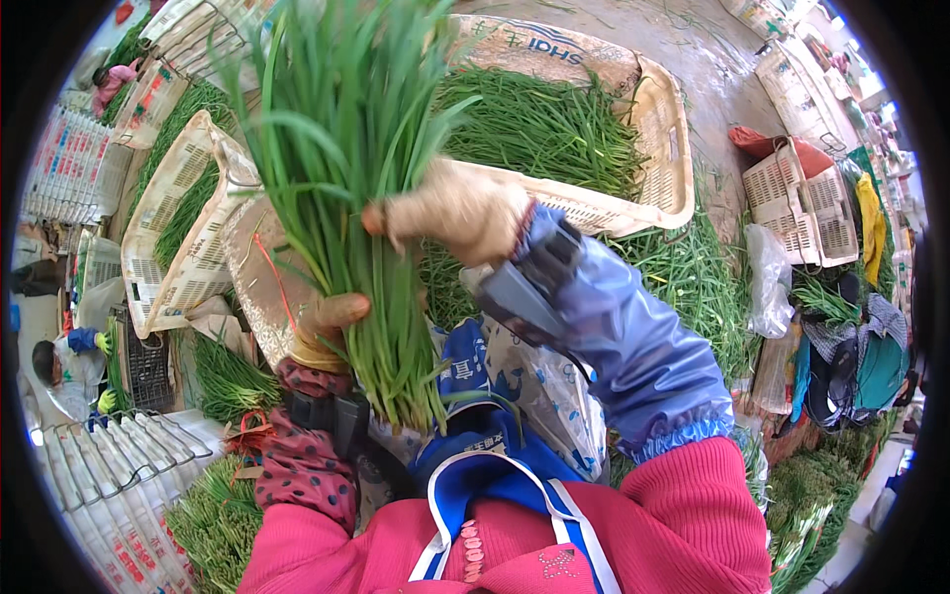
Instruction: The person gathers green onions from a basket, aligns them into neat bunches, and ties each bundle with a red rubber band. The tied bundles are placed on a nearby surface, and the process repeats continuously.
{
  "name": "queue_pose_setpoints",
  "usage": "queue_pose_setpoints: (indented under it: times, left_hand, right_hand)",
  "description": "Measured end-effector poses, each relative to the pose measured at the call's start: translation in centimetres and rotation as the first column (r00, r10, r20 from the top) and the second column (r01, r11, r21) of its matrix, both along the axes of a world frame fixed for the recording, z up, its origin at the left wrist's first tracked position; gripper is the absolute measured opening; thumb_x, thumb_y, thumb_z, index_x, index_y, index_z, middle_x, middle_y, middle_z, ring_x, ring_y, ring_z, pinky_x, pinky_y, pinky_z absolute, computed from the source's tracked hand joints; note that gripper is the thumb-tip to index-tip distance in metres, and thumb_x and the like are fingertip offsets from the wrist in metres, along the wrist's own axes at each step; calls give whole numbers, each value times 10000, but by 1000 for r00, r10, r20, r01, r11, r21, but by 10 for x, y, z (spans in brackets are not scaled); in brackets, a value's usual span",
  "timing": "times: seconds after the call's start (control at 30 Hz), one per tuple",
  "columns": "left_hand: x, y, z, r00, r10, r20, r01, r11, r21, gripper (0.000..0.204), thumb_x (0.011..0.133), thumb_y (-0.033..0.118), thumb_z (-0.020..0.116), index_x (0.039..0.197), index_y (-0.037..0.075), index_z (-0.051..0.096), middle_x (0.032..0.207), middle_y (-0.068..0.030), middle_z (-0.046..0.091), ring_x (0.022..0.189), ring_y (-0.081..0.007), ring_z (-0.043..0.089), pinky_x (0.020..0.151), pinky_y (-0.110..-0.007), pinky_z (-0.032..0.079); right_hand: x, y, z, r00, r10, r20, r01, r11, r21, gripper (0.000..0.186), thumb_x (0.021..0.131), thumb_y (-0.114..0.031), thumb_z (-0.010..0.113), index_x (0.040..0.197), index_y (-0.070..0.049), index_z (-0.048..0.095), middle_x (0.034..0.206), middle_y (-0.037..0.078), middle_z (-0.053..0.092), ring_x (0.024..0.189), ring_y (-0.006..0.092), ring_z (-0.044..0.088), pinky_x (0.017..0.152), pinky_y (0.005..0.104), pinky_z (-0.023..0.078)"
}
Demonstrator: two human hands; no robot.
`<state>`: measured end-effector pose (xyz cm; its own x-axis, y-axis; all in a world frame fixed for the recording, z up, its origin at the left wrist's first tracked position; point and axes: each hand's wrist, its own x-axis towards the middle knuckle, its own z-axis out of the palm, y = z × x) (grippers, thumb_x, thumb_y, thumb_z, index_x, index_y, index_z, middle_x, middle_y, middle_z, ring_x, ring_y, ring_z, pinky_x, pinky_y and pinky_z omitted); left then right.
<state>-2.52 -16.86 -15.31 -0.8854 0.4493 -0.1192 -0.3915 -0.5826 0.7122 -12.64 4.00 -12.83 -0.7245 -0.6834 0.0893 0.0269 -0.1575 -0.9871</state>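
A thick bunch of long green garlic chives [371, 148] stands upright in front of me, its leaves fanning upward and its cut stems hanging near my apron. My left hand [332, 322], in a worn yellowish glove, is closed around the lower part of the bunch. Higher up, from the right side, my right hand [455, 213] in a tan glove has its fingers curled in at the leaves. It is blurred by motion, and part of the fingers is hidden. Behind the bunch a cream plastic crate [678, 148] holds more garlic chives [544, 129].
At the left another crate [148, 267] tips beside a pile of chives [233, 376]. Loose chives [693, 287] lie right of my arm. Stacked crates [119, 495] stand lower left. A clear plastic bag [770, 282] lies at right. A person [74, 366] works at far left.
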Motion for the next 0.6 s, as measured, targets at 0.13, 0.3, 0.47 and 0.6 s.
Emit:
queue_pose_setpoints:
  times: [0.13,0.3,0.47,0.6]
  left_hand:
    - [-37,-36,39,952,42,-304,-224,772,-595,676,769,142,855,1351,19,536,1214,-87,660,1070,-241,657,922,-385,550]
    - [-62,-95,68,838,142,-527,-468,684,-559,435,867,105,757,1264,-15,625,1232,-89,673,1187,-216,609,1052,-377,450]
    - [-62,-169,42,705,152,-693,-652,525,-548,262,808,97,824,1035,4,734,1018,-58,735,965,-165,672,871,-321,520]
    - [-68,-209,-8,679,-117,-725,-701,189,-687,424,806,262,868,1117,30,699,1019,-70,729,886,-165,675,758,-361,554]
  right_hand:
    - [-25,-60,45,991,-136,4,136,987,-81,529,723,-137,839,1188,6,633,1044,118,737,937,179,698,827,324,575]
    - [-29,-128,78,940,-291,-180,296,955,-1,606,655,-181,886,1171,3,628,1008,145,736,890,200,704,797,323,577]
    - [-44,-186,60,976,1,-217,13,998,65,301,772,-159,816,1010,8,738,886,71,753,743,125,685,666,280,560]
    - [-53,-220,20,894,125,-431,54,923,381,401,791,-323,815,1049,-22,750,918,108,762,825,167,711,745,349,563]
